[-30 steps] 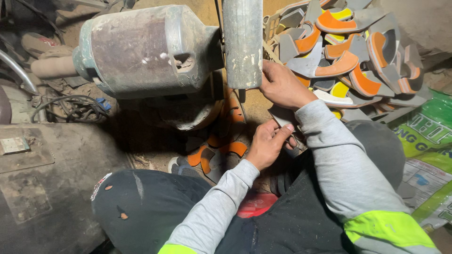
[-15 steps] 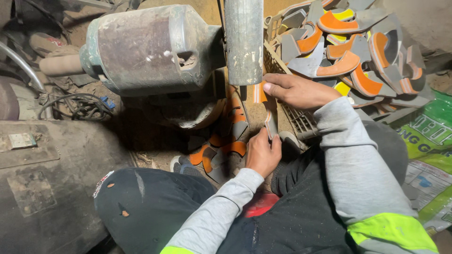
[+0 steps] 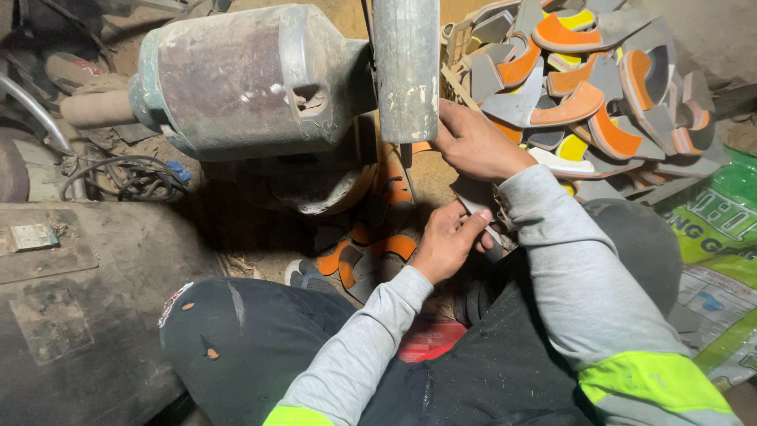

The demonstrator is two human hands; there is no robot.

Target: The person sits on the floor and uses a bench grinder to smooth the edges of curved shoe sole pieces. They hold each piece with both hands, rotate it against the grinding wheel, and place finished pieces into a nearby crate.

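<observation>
Nearest the camera, the person's dark-trousered knee (image 3: 236, 339) and grey sleeves with yellow-green cuffs fill the lower edge of the view. Just beyond, the left hand (image 3: 449, 241) is clenched around a thin grey sole-shaped piece (image 3: 475, 199), thumb lying along it, low over the floor beside the lap. The right hand (image 3: 473, 146) sits just above it, fingers curled on the upper part of the same piece, pressing it close against the dusty grey grinding wheel (image 3: 405, 67) — whether the piece touches the wheel I cannot tell. Orange and grey offcuts (image 3: 371, 248) lie on the floor under the wheel. Farther left, the worn metal motor housing (image 3: 244, 79) carries the wheel. At the far right corner, a heap of grey, orange and yellow shoe-sole pieces (image 3: 591, 87) is piled up.
</observation>
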